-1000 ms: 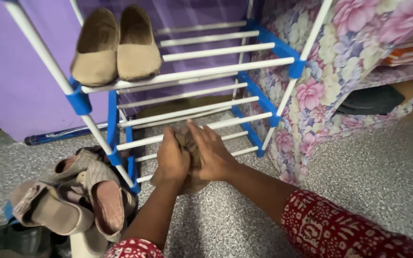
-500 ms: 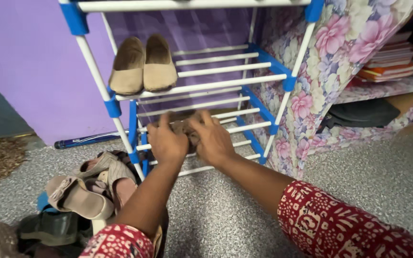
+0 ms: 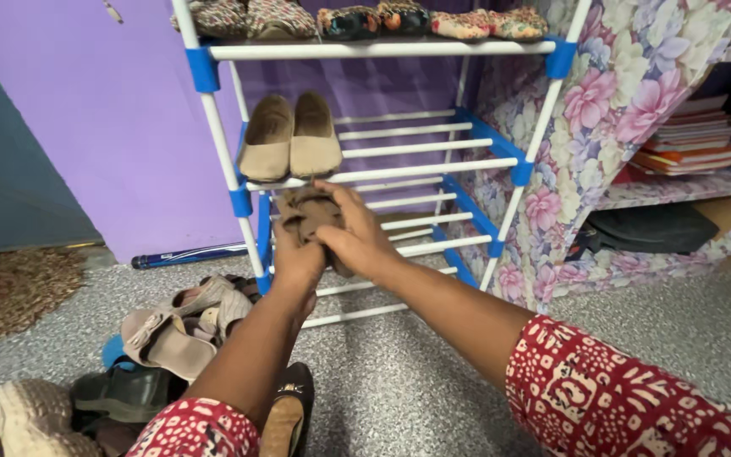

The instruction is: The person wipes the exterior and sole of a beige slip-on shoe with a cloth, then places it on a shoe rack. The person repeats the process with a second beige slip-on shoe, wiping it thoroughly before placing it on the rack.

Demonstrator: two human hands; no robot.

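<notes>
Head view: both hands clasp a pair of brown shoes in front of the shoe rack's lower tiers.

Left hand (image 3: 298,261) and right hand (image 3: 357,241) have fingers closed round the brown shoes (image 3: 308,216), toes raised and pointing toward the shoe rack (image 3: 399,169). Long axis runs away from the wearer. Beige flats (image 3: 291,145) sit on the tier just above the fingers; a shoe pile (image 3: 171,330) lies on the floor, left and below.

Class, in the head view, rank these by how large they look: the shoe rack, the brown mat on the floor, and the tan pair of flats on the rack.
1. Shoe rack
2. Brown mat, partly cut off by the frame edge
3. Tan pair of flats
</notes>
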